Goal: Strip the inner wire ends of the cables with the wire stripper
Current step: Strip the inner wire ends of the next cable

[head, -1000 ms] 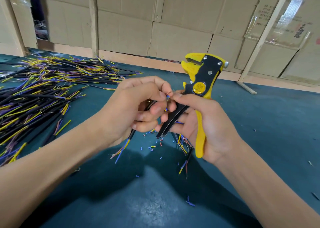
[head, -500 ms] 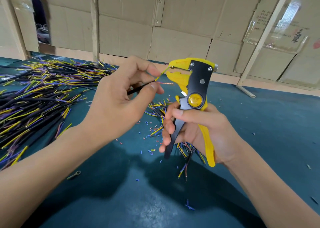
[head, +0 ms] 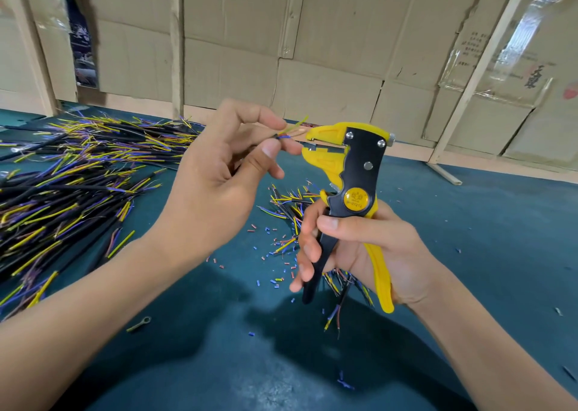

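Pinching cable (head: 283,136), mostly hidden, left hand (head: 219,176); right hand (head: 369,248) gripping wire stripper (head: 353,173), lower handles partly covered.

Teal tabletop (head: 469,254) fills the lower view, its cover dark and matte. Along its far edge stands a wall of flattened cardboard sheets (head: 328,51), brown, creased, overlapping at the seams. Pale wooden battens (head: 176,44) run upright across the cardboard, and another wooden strip (head: 475,73) leans at a slant toward the far right corner. Clear plastic wrap (head: 513,60) glints over printed cardboard at the right. Down on the near left part of the tabletop lies a small metal ring terminal (head: 139,323), flat and alone. Through a gap at the far left, something dark blue (head: 79,35) shows, too blurred to identify.
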The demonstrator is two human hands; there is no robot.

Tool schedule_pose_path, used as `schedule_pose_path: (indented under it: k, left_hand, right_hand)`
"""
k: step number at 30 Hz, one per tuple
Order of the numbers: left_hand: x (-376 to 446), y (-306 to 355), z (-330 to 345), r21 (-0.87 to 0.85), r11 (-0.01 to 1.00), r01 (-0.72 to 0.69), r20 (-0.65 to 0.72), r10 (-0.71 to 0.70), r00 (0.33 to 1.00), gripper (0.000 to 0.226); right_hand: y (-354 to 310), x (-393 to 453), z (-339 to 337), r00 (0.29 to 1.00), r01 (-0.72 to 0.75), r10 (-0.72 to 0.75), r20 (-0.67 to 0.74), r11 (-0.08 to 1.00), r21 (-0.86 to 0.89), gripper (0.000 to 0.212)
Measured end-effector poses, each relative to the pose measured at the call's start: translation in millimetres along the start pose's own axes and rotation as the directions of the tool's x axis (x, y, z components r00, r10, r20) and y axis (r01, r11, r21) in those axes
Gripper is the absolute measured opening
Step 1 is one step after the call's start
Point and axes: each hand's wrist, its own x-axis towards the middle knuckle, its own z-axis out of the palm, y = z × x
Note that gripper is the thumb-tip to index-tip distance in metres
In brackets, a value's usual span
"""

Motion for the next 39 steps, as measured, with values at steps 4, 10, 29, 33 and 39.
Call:
schedule_pose_path:
  k: [4,10,29,33,39]
  left_hand:
    - [-1.5,0.8,1.6,0.03,1.0,-0.007,0.028,0.006,1.0,0.018]
    - [-1.7,1.6,3.0,0.072,0.997,0.005,0.021,-0.006,1.0,0.017]
    - [-2.7,0.6,8.7,-0.119,0.983,0.143,0.04,-0.139,0.989,0.018]
    - [-1.4,0.0,8.0,-0.154,0.976,0.157,0.052,-0.15,0.987,0.021]
    - [1.3,-21.5,-4.1,0.25,0.912,0.325,-0.06,-0.32,0.945,0.024]
  right_hand:
    - [0.5,-0.1,0.2,1.0,0.007,-0.007,0.003,1.0,-0.001,0.016]
    - [1.6,0.4,-0.1,1.0,0.0,0.0,0.01,1.0,-0.029,0.015]
    - [9.2,5.4,12.3,0.999,-0.029,0.019,0.049,0.978,0.207,0.014]
    - [9.5,5.4,11.9,0.999,-0.03,0.023,0.038,0.977,0.21,0.014]
    - [9.0,8.9,9.4,0.991,0.001,0.026,-0.132,0.981,0.195,0.014]
